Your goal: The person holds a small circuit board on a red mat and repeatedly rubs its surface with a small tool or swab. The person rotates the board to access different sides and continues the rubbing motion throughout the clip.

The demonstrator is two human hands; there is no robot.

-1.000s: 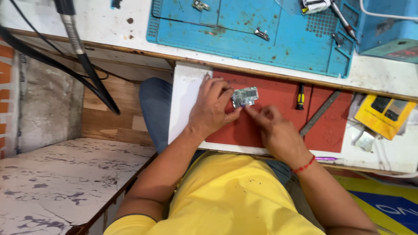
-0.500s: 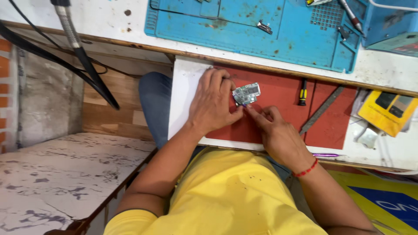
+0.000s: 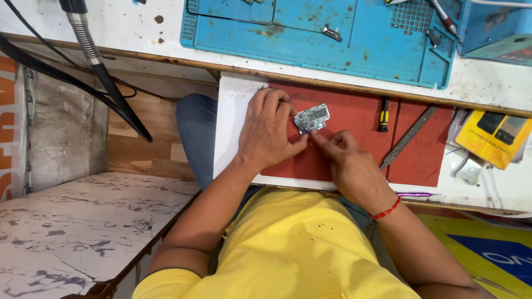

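A small green circuit board (image 3: 313,117) lies on a red mat (image 3: 354,138) in a pulled-out drawer. My left hand (image 3: 269,130) rests on the mat and pinches the board's near left corner between thumb and fingers. My right hand (image 3: 349,160) is just below the board, its forefinger stretched out to the board's lower edge. A red thread band circles my right wrist. Whether the right fingers hold some small tool is hidden.
A yellow-handled screwdriver (image 3: 383,115) and a flat metal file (image 3: 407,138) lie on the red mat to the right. A blue work mat (image 3: 310,44) covers the bench above. A yellow box (image 3: 493,138) sits at right. A black hose (image 3: 105,77) hangs at left.
The view has shifted slightly. My right forefinger has moved up to the board's lower edge, and my left hand keeps its hold on the board.
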